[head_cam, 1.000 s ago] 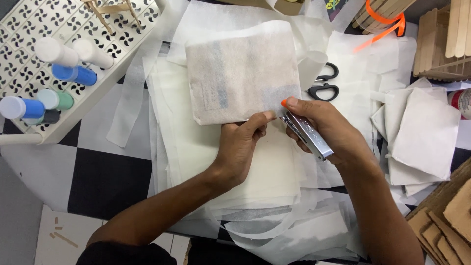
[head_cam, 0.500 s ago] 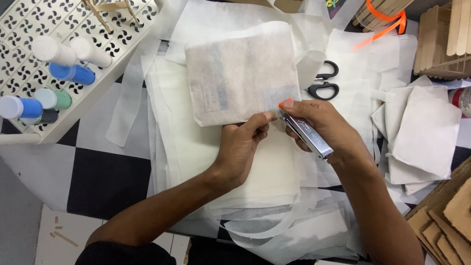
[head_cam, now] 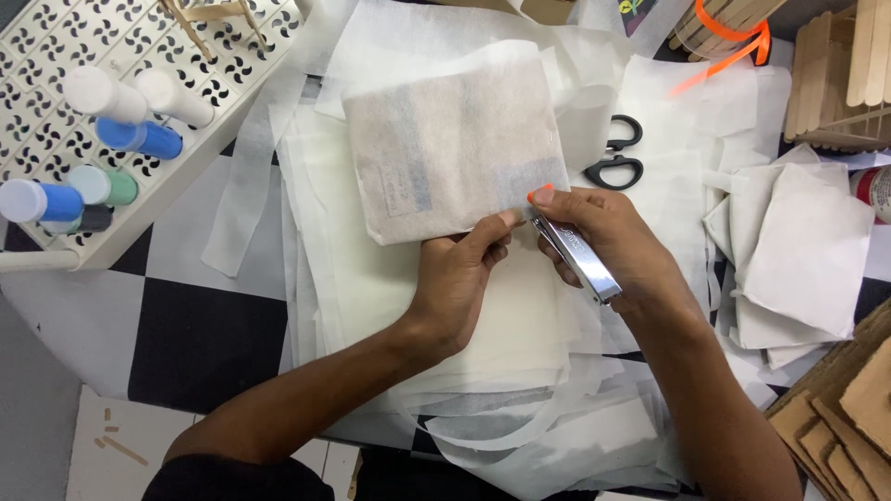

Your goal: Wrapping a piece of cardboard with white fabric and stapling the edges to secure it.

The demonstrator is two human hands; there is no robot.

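Your left hand (head_cam: pixel 459 278) pinches the folded pouch (head_cam: pixel 455 139) at its six o'clock edge while your right hand (head_cam: pixel 608 246) grips the stapler (head_cam: pixel 575 252) at its corner; keep layers flush.

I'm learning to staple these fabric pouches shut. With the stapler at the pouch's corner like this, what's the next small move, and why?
Probably squeeze the stapler shut. The right hand has its orange-tipped nose at the lower right corner of the folded pouch, and the left hand pinches the bottom edge beside it, so the layers look held in place.
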